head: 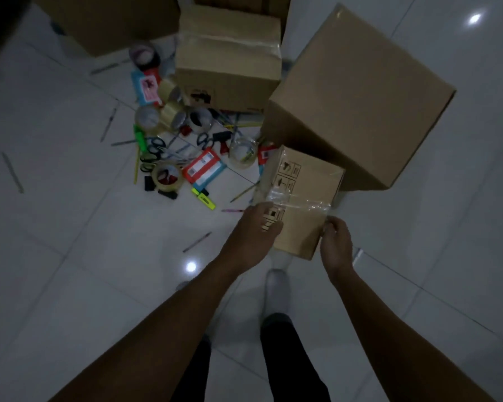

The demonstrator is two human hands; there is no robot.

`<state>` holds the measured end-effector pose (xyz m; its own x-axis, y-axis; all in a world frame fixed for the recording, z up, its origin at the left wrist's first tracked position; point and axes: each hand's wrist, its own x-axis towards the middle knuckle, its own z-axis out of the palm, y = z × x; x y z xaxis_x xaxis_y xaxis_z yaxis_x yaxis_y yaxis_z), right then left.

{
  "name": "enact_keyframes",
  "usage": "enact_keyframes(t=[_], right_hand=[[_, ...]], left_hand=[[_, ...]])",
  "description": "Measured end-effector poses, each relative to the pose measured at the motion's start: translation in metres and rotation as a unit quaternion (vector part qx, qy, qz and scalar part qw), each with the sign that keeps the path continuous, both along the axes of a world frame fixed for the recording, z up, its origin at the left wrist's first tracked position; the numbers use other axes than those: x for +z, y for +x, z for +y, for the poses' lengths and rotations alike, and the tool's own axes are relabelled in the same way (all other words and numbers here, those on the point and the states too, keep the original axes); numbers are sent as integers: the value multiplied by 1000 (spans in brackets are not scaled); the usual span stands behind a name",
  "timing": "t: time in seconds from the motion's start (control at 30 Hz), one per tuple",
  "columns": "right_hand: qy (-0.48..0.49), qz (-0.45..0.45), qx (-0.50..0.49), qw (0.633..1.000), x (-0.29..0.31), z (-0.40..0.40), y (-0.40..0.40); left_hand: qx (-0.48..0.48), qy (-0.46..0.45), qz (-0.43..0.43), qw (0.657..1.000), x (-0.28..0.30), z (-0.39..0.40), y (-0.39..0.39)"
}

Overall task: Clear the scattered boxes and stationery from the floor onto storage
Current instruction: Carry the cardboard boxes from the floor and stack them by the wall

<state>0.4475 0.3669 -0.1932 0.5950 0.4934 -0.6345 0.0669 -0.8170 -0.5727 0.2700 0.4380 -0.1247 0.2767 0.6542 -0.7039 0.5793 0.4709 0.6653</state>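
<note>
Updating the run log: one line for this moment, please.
left hand: on small taped box | right hand: grips its right edge | stationery pile: on floor

A small cardboard box (pixel 301 198) sat on the floor (pixel 70 227) just ahead of the person's feet, with the left hand (pixel 254 227) on its left side and the right hand (pixel 336 239) at its right edge. Behind it and to the right stood a large box (pixel 360 94), with a taped box (pixel 230 56) further left. A heap of tape rolls (pixel 167 175), scissors (pixel 153 149) and pens lay left of the small box, before the taped box.
</note>
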Motion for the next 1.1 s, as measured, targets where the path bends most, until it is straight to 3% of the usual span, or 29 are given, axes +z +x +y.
enact_keyframes(t=[0.1, 0.2, 0.33, 0.47, 0.67, 0.8, 0.93, 1.1], right_hand=[[52, 26, -41, 997, -40, 6, 16], [77, 78, -5, 994, -56, 11, 17], [90, 126, 37, 987, -65, 25, 8], [39, 126, 98, 986, -87, 36, 1], [-78, 78, 189, 976, -138, 35, 2], [-118, 84, 148, 978, -165, 46, -2], [-74, 141, 105, 982, -181, 53, -10], [-42, 135, 102, 985, -173, 52, -17]], left_hand=[[-16, 40, 24, 999, -49, 1, 44], [-12, 44, 68, 997, -78, -4, 66], [-25, 67, 120, 990, -91, -1, 61], [-63, 68, 152, 984, -100, 18, 29], [-21, 86, 144, 986, -142, 51, -59], [0, -8, 106, 994, -180, 48, -123], [-15, -60, -3, 998, -201, 17, -149], [72, -44, -15, 996, -202, -20, -156]])
